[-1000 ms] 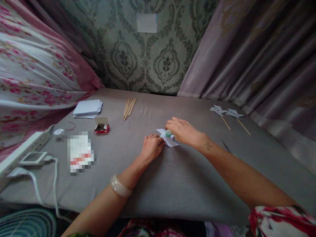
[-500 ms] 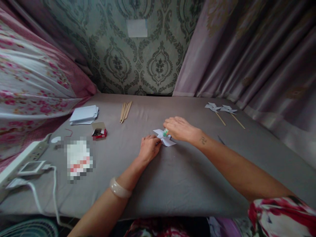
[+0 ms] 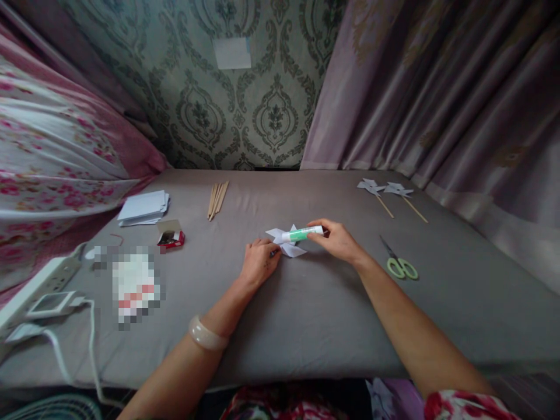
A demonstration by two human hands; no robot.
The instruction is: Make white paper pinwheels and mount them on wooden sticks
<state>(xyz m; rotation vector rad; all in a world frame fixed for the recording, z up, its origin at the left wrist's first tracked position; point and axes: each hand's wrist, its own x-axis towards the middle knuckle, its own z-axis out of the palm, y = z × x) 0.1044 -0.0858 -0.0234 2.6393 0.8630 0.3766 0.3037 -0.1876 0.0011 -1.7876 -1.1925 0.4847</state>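
A folded white paper pinwheel (image 3: 292,251) lies on the grey-covered table in front of me. My left hand (image 3: 261,261) grips its near left side, fingers closed, with the fingertips partly hidden. My right hand (image 3: 336,240) is wrapped round a white-and-green glue stick (image 3: 299,234). The glue stick is tilted nearly level over the pinwheel, its left end at the paper's middle; I cannot tell whether it touches. Scissors (image 3: 401,267) with light green handles rest to the right of my right hand.
Two pinwheels on sticks (image 3: 398,189) lie at the back right. Wooden sticks (image 3: 217,200), a paper stack (image 3: 143,207) and an open small red box (image 3: 171,235) are at left. A blurred packet (image 3: 135,286) and a power strip (image 3: 41,291) with cables stand nearer.
My right hand has moved right and lower, and the glue stick has tipped from upright to nearly level. The scissors, mostly hidden before by my arm, now show. The view has shifted slightly.
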